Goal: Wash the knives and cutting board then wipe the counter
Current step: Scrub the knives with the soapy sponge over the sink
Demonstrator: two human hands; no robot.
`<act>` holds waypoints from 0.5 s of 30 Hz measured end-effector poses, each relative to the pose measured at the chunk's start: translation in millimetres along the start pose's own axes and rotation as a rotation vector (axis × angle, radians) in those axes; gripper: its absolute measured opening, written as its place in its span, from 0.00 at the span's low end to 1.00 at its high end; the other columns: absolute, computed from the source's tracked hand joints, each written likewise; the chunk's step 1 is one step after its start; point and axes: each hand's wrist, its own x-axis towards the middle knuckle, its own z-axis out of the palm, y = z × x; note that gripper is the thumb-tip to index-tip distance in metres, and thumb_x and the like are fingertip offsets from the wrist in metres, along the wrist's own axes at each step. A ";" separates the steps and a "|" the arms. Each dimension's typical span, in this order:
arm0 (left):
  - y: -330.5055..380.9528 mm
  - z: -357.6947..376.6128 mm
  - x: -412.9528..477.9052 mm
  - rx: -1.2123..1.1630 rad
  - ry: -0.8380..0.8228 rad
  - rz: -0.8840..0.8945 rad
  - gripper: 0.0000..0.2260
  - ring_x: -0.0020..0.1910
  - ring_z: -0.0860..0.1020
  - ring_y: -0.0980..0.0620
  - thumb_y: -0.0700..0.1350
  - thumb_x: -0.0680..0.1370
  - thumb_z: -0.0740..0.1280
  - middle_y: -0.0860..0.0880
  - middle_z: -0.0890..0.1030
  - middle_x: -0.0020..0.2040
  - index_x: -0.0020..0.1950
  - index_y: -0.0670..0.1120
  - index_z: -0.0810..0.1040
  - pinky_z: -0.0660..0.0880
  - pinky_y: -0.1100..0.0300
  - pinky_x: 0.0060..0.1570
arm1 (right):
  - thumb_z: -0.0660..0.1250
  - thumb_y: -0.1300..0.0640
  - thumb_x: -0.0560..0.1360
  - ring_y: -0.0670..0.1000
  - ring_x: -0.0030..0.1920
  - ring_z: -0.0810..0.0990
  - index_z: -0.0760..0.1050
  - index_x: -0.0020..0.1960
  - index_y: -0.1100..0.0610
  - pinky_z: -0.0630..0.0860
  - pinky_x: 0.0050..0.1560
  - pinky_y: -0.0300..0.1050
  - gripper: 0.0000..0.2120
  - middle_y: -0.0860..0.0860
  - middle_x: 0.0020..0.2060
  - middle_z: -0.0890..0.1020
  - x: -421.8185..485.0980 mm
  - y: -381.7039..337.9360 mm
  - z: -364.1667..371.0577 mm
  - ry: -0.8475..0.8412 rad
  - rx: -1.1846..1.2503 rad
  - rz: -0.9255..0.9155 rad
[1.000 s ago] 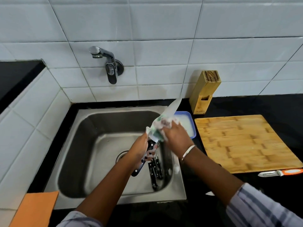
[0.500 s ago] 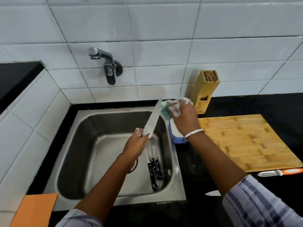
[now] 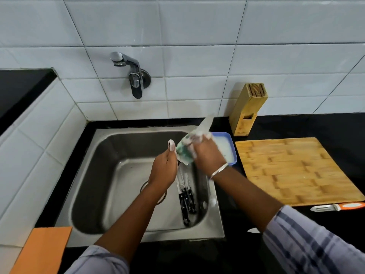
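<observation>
Over the steel sink [image 3: 94,175], my left hand [image 3: 164,169] grips the handle of a large knife [image 3: 206,123] whose blade points up and to the right. My right hand [image 3: 207,155] presses a soapy green sponge [image 3: 183,152] around the lower part of the blade, next to my left hand. Several black-handled knives [image 3: 186,198] lie in the sink basin near its right wall. The wooden cutting board [image 3: 292,171] lies flat on the black counter right of the sink.
A wall tap [image 3: 129,74] hangs above the sink. A blue tray [image 3: 230,147] of soapy water sits at the sink's right rim. A wooden knife block [image 3: 248,109] stands behind the board. An orange-handled peeler [image 3: 337,207] lies by the board's near edge. An orange cloth [image 3: 41,252] lies at the lower left.
My right hand slid the sponge from the blade's tip back down toward the handle. The blade tilted more to the right, and both hands came closer together.
</observation>
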 end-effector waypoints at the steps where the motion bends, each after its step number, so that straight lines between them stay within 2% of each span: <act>1: 3.2 -0.5 0.5 0.024 0.012 0.011 0.25 0.29 0.70 0.54 0.60 0.82 0.48 0.54 0.70 0.27 0.30 0.48 0.68 0.72 0.55 0.37 | 0.56 0.60 0.73 0.58 0.51 0.77 0.80 0.53 0.57 0.74 0.53 0.52 0.15 0.56 0.52 0.80 -9.6 -11.1 4.4 -0.032 0.017 -0.069; 3: 0.2 -1.2 2.1 0.053 0.018 0.027 0.25 0.31 0.70 0.52 0.61 0.81 0.48 0.53 0.71 0.28 0.31 0.49 0.66 0.70 0.55 0.36 | 0.62 0.64 0.71 0.58 0.50 0.77 0.81 0.51 0.58 0.75 0.52 0.51 0.12 0.56 0.50 0.81 -20.8 -15.8 3.7 -0.019 0.059 -0.169; 4: -3.1 -1.2 2.0 0.035 0.003 0.025 0.26 0.31 0.70 0.52 0.65 0.79 0.48 0.53 0.71 0.28 0.31 0.48 0.67 0.73 0.52 0.38 | 0.63 0.65 0.71 0.59 0.51 0.77 0.81 0.51 0.59 0.75 0.52 0.52 0.12 0.57 0.51 0.80 -19.1 -9.2 -1.3 -0.016 0.056 -0.155; 5: -5.2 -1.0 1.1 0.004 -0.014 0.022 0.28 0.32 0.71 0.52 0.69 0.77 0.48 0.53 0.72 0.29 0.33 0.47 0.70 0.77 0.47 0.41 | 0.63 0.65 0.72 0.60 0.53 0.76 0.81 0.52 0.59 0.73 0.54 0.52 0.12 0.58 0.53 0.80 -12.8 0.8 -8.2 -0.002 0.022 -0.078; 7: -9.0 0.1 -0.7 -0.018 -0.036 0.016 0.36 0.36 0.71 0.54 0.75 0.72 0.48 0.53 0.73 0.32 0.38 0.43 0.73 0.77 0.40 0.48 | 0.61 0.65 0.75 0.60 0.56 0.75 0.81 0.54 0.61 0.70 0.58 0.51 0.12 0.60 0.55 0.79 6.2 33.3 -19.7 0.104 -0.029 0.146; 9: -8.9 2.4 -2.4 0.008 -0.055 0.031 0.33 0.40 0.72 0.54 0.77 0.70 0.47 0.59 0.71 0.35 0.38 0.48 0.71 0.77 0.40 0.50 | 0.60 0.63 0.75 0.61 0.56 0.75 0.81 0.54 0.62 0.69 0.58 0.50 0.12 0.61 0.54 0.79 21.8 64.0 -31.3 0.198 -0.073 0.343; 10: -8.0 3.1 -2.7 0.022 -0.058 0.029 0.29 0.40 0.72 0.55 0.77 0.70 0.47 0.60 0.71 0.35 0.37 0.52 0.69 0.77 0.41 0.50 | 0.61 0.63 0.75 0.61 0.55 0.75 0.80 0.54 0.62 0.69 0.57 0.50 0.12 0.61 0.54 0.79 23.9 70.5 -31.3 0.219 -0.083 0.367; 12: -3.7 4.3 -1.3 0.004 -0.066 0.014 0.26 0.39 0.71 0.57 0.77 0.70 0.47 0.59 0.72 0.35 0.35 0.56 0.67 0.78 0.42 0.49 | 0.60 0.62 0.75 0.60 0.56 0.75 0.79 0.56 0.61 0.69 0.58 0.50 0.13 0.60 0.55 0.79 19.9 58.2 -21.5 0.112 -0.081 0.299; 14: -0.5 5.5 1.6 0.015 -0.047 0.015 0.28 0.35 0.70 0.56 0.74 0.73 0.47 0.54 0.73 0.32 0.31 0.52 0.65 0.78 0.46 0.42 | 0.61 0.63 0.75 0.59 0.54 0.76 0.77 0.57 0.60 0.72 0.57 0.50 0.13 0.58 0.55 0.79 3.0 23.1 -4.0 0.000 -0.036 0.129; 15: 0.8 5.6 3.0 0.048 -0.027 0.024 0.29 0.33 0.70 0.54 0.72 0.75 0.46 0.52 0.72 0.30 0.30 0.49 0.64 0.74 0.51 0.38 | 0.63 0.63 0.73 0.58 0.52 0.77 0.78 0.55 0.59 0.73 0.54 0.50 0.12 0.57 0.52 0.80 -8.6 2.4 1.9 -0.021 -0.002 0.028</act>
